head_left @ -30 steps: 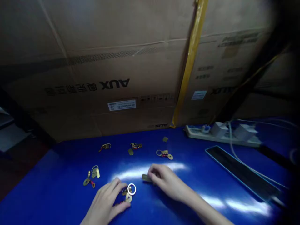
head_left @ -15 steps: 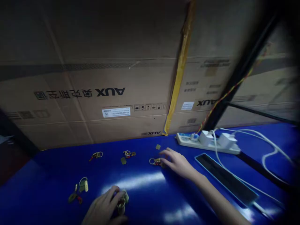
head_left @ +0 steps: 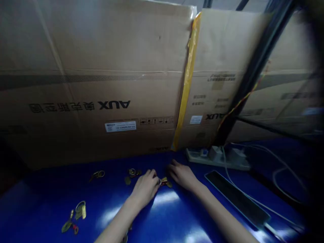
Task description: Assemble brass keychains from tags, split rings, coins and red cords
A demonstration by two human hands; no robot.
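From afar, I see the left hand [head_left: 146,188] at a keyring [head_left: 165,182] (its grip is hidden). The right hand [head_left: 182,175] bends beside it, hold uncertain to me

The left hand [head_left: 146,187] partly hid one keychain [head_left: 165,183] at its ring; the left forearm [head_left: 119,221] mostly covered a second keychain [head_left: 125,239] at the bottom edge. Whether the right hand [head_left: 182,175] held anything was lost in shadow. The white label [head_left: 120,126] bore print too small to read.
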